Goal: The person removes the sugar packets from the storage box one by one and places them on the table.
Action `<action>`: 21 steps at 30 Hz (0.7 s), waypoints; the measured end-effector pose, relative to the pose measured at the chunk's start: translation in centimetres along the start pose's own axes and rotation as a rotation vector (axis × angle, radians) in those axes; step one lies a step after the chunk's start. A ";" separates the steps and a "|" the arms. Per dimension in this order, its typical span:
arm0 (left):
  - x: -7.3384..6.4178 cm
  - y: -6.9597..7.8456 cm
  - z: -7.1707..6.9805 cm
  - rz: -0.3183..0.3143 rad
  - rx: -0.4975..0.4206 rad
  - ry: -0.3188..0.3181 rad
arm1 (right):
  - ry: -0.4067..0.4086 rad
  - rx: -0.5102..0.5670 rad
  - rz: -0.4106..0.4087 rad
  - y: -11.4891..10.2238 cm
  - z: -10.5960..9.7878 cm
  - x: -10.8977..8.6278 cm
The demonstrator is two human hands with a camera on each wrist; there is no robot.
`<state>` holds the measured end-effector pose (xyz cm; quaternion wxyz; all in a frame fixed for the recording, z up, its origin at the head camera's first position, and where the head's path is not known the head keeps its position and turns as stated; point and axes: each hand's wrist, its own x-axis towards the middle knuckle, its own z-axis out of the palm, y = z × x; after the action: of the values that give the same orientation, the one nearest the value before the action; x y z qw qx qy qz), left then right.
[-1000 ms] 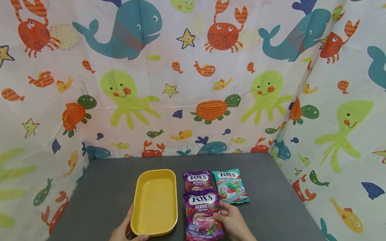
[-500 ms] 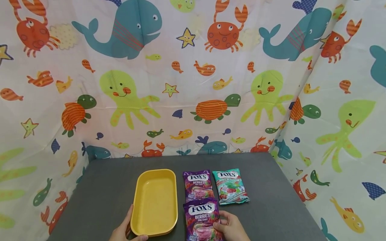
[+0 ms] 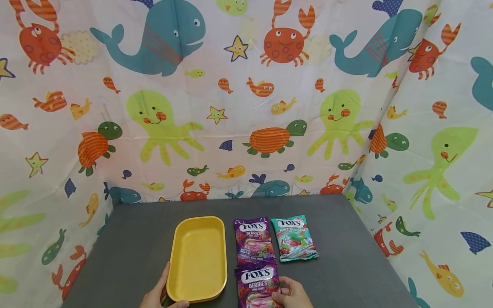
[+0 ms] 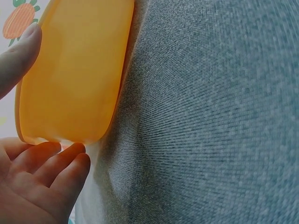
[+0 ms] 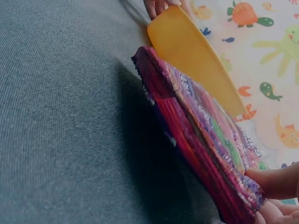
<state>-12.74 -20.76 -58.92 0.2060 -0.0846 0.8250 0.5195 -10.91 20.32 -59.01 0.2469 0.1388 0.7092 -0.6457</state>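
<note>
My right hand (image 3: 293,294) pinches the right edge of a purple Fox's Berries candy bag (image 3: 257,285), thumb on top. In the right wrist view this bag (image 5: 196,135) is tilted, with a dark shadow on the table under it. Just beyond lies a second purple Berries candy bag (image 3: 254,244), its lower end close to the held one. At the near left corner of a yellow tray (image 3: 197,261) is my left hand (image 3: 155,294), its thumb at the near rim. The left wrist view shows the left fingers (image 4: 51,163) bent against the tray wall.
A teal Fox's Mint Blossom candy bag (image 3: 294,239) lies right of the purple ones. The grey table (image 3: 346,273) meets a curtain (image 3: 239,107) printed with sea animals at the back and sides.
The right hand has drawn the held candy bag toward me, uncovering more of the Berries bag behind it. The left hand and tray have stayed in place.
</note>
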 end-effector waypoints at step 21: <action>-0.6 -1.1 0.3 0.127 -0.147 0.022 | 0.279 -0.854 0.183 -0.1 1.8 -0.4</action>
<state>-11.70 -20.98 -59.67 0.1569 -0.0529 0.7904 0.5897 -10.30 18.54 -58.83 0.2400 0.1724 0.9232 -0.2459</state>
